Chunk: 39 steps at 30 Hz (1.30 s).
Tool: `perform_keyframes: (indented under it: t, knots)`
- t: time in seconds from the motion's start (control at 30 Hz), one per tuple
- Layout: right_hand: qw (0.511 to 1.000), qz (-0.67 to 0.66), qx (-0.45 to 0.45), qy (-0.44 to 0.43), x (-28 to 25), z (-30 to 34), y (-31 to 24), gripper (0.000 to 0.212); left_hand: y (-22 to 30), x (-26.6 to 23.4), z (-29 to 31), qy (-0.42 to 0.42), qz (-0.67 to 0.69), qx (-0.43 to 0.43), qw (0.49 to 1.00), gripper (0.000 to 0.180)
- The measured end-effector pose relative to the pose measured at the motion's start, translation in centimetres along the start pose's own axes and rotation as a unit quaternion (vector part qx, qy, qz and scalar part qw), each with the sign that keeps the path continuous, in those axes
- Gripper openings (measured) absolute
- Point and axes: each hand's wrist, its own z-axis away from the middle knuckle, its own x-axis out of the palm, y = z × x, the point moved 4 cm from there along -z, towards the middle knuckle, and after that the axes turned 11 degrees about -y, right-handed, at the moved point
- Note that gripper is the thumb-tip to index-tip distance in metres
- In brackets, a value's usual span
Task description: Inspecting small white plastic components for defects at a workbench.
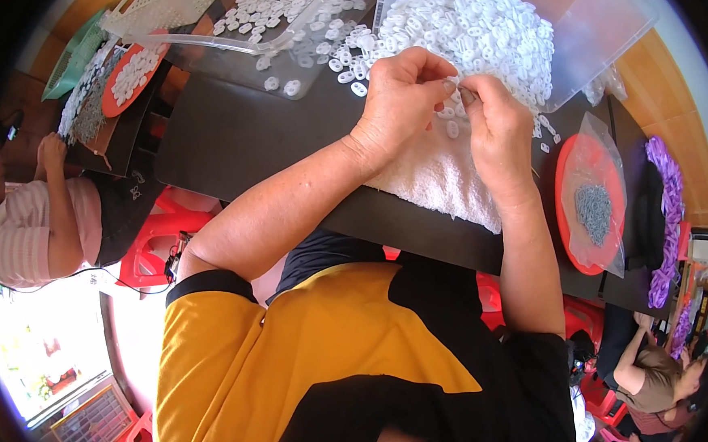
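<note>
Both our bare left hand [401,96] and bare right hand [501,127] pinch fingers [435,60] nearly together, contents we can't tell, small white oval plastic pieces [476,31] heaped at one o'clock.

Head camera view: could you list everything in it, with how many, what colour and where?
White pieces: too many to count, white, mostly heaped upper middle
Clear bins: two, see-through, top middle
Towel: one, whitish, beneath the hands
Tables: at least two, dark, middle and left
Trays: two, red, right and upper left
Small parts: many, grey, on right tray
Baskets: two, green and cream, upper left
Bundles: at least two, purple, far right
Stools: several, red, both sides
Other people: at least two, clothing various, left and right
Shirt: one, yellow and black, lower middle
Left hand: one, bare, upper middle
Right hand: one, bare, beside it
</note>
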Motion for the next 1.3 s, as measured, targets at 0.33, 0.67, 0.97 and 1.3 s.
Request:
perform_keyframes:
  t: [0.33,0.67,0.97,1.3]
  knots:
    - [0.996,-0.074,0.038,-0.030,0.9,0.3,0.6,0.009,-0.3,0.1,0.1,0.001,-0.026,-0.003,1.000,0.011]
    - [0.973,-0.214,0.082,0.002,1.9,0.5,0.5,0.003,-0.8,0.0,0.3,0.030,-0.019,0.040,0.999,0.005]
    - [0.986,-0.163,0.043,-0.006,0.7,0.0,0.9,0.007,-0.2,-0.3,-0.4,0.000,-0.005,0.029,1.000,0.011]
    - [0.992,-0.112,0.051,-0.010,0.6,0.1,1.4,0.016,-0.5,-0.4,-0.8,-0.036,-0.042,-0.012,0.998,0.010]
